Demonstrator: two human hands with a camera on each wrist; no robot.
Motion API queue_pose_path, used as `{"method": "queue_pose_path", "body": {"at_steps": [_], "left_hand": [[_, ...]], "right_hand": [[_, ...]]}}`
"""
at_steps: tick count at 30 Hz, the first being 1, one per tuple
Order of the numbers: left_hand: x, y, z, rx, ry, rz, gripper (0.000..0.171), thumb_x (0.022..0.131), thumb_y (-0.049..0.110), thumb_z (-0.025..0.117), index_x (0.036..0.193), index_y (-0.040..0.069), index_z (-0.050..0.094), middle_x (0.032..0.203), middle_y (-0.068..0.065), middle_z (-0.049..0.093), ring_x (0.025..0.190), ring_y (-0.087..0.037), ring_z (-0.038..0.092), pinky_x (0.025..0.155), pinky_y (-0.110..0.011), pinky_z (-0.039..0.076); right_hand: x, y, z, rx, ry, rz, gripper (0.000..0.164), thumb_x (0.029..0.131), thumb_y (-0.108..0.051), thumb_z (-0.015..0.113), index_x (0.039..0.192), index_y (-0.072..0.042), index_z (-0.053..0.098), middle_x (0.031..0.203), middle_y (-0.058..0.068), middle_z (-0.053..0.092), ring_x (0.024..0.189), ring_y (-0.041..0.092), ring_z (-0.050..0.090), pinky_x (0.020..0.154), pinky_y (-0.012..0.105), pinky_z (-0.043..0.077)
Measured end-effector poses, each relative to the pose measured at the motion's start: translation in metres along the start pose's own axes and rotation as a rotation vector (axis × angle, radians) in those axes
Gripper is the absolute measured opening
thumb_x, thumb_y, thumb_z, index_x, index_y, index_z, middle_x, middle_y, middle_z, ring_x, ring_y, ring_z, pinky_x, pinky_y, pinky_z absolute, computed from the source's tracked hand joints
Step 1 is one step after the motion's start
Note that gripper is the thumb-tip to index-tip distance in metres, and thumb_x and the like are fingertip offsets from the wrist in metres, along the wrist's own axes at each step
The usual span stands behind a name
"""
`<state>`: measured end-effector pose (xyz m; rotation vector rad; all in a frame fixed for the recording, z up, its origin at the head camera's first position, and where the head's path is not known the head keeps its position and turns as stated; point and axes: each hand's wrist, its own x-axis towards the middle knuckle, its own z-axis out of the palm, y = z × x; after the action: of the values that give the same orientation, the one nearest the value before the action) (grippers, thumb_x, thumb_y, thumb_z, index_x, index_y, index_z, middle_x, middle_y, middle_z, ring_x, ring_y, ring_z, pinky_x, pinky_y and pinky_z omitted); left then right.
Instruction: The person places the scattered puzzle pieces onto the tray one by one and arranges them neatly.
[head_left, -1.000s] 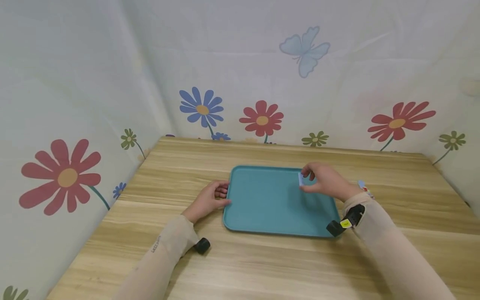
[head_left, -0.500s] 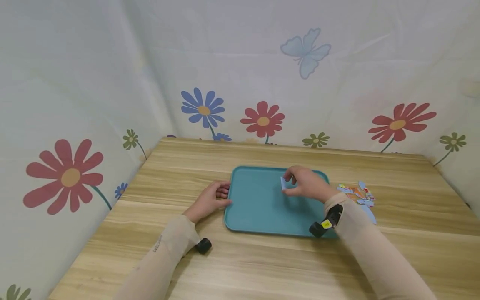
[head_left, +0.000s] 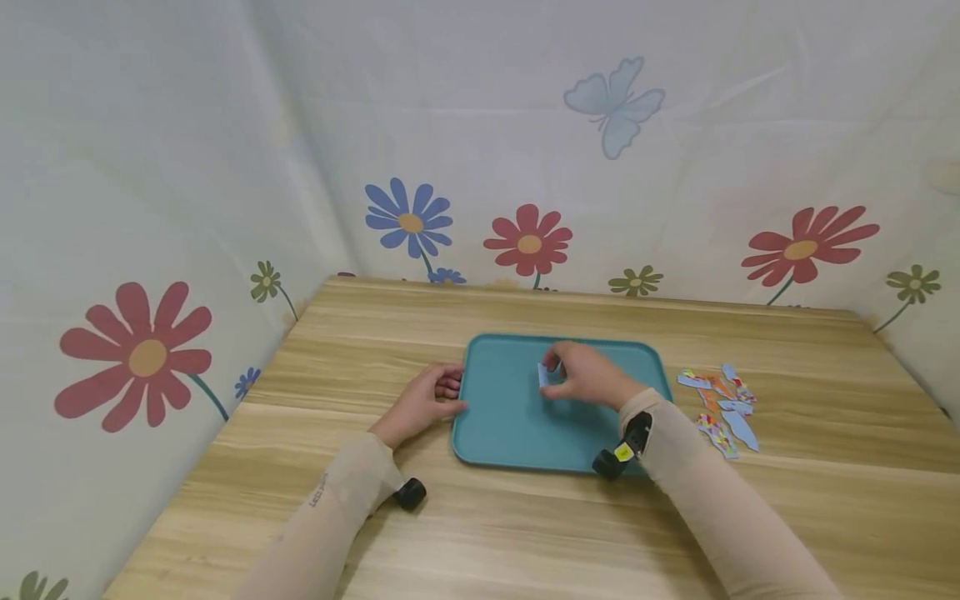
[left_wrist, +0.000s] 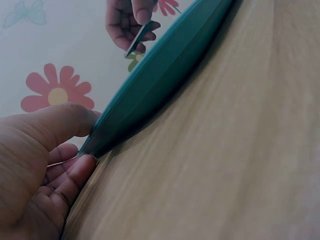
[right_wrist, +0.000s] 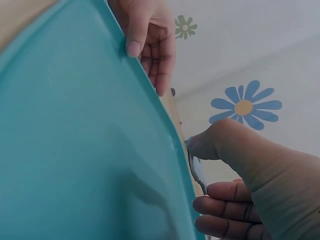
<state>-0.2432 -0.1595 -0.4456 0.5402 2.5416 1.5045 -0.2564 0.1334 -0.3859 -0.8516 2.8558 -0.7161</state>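
Observation:
In the head view my right hand (head_left: 588,375) is over the teal tray (head_left: 495,433), pinching a light blue puzzle piece (head_left: 543,375) by its edges between thumb and fingers. The right wrist view has the same piece (right_wrist: 197,170) seen nearly edge-on, raised off the tray floor. At the tray's left side, my left hand (head_left: 422,404) grips the rim. The left wrist view gives its thumb on the rim and its fingers (left_wrist: 75,175) at the outer side, by the tabletop.
Several loose puzzle pieces, light blue, orange and multicoloured, lie on the wooden table (head_left: 525,533) just right of the tray, among them a long light blue piece (head_left: 739,429). A flower-printed cloth (head_left: 465,125) stands behind the table and at its sides.
My right hand has moved left across the tray with the puzzle piece, uncovering the loose pieces on the right. The left hand has stayed at the tray's left rim.

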Motion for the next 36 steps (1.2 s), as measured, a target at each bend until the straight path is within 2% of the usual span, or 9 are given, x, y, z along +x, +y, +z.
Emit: {"method": "queue_pose_path", "body": {"at_steps": [7, 13, 19, 23, 29, 36], "left_hand": [[-0.001, 0.0, 0.002, -0.009, 0.01, -0.007, 0.059, 0.083, 0.004, 0.073, 0.135, -0.006, 0.046, 0.123, -0.021, 0.055, 0.103, -0.025, 0.059, 0.09, -0.03, 0.052], [-0.002, -0.001, 0.003, -0.007, 0.014, -0.001, 0.059, 0.083, 0.003, 0.073, 0.135, -0.006, 0.046, 0.123, -0.021, 0.055, 0.103, -0.026, 0.059, 0.09, -0.029, 0.053], [-0.001, 0.0, 0.003, -0.006, 0.01, 0.0, 0.059, 0.083, 0.003, 0.072, 0.136, -0.005, 0.046, 0.124, -0.021, 0.054, 0.104, -0.025, 0.059, 0.09, -0.028, 0.052], [-0.001, 0.001, 0.002, -0.002, 0.006, 0.011, 0.059, 0.084, 0.004, 0.072, 0.136, -0.006, 0.046, 0.124, -0.021, 0.054, 0.104, -0.025, 0.059, 0.09, -0.027, 0.052], [0.0, 0.003, 0.001, -0.004, 0.01, 0.007, 0.059, 0.083, 0.003, 0.073, 0.135, -0.006, 0.046, 0.123, -0.021, 0.054, 0.103, -0.025, 0.059, 0.09, -0.028, 0.052], [-0.001, 0.001, 0.001, 0.0, 0.007, 0.032, 0.06, 0.084, 0.005, 0.073, 0.136, -0.007, 0.046, 0.124, -0.023, 0.053, 0.105, -0.028, 0.059, 0.092, -0.033, 0.053]], "right_hand": [[0.008, -0.006, 0.014, -0.026, -0.008, 0.006, 0.045, 0.077, -0.031, 0.075, 0.108, -0.001, 0.064, 0.098, 0.008, 0.066, 0.082, 0.017, 0.057, 0.081, 0.036, 0.053], [0.014, -0.012, 0.024, -0.07, -0.01, 0.023, 0.045, 0.078, -0.032, 0.075, 0.109, -0.002, 0.064, 0.101, 0.008, 0.065, 0.088, 0.018, 0.058, 0.086, 0.039, 0.053], [0.018, -0.013, 0.03, -0.088, -0.029, 0.056, 0.047, 0.079, -0.034, 0.075, 0.111, -0.003, 0.063, 0.102, 0.007, 0.063, 0.089, 0.017, 0.055, 0.087, 0.038, 0.053], [0.02, -0.012, 0.033, -0.14, -0.027, 0.055, 0.047, 0.079, -0.037, 0.074, 0.111, -0.005, 0.063, 0.103, 0.006, 0.061, 0.088, 0.016, 0.053, 0.085, 0.037, 0.053], [0.021, -0.01, 0.036, -0.19, -0.023, 0.056, 0.048, 0.08, -0.041, 0.074, 0.111, -0.007, 0.063, 0.104, 0.005, 0.06, 0.088, 0.016, 0.052, 0.085, 0.037, 0.053], [0.016, -0.013, 0.029, -0.17, -0.017, 0.046, 0.049, 0.08, -0.041, 0.074, 0.113, -0.007, 0.063, 0.104, 0.006, 0.061, 0.089, 0.016, 0.054, 0.087, 0.039, 0.053]]}}
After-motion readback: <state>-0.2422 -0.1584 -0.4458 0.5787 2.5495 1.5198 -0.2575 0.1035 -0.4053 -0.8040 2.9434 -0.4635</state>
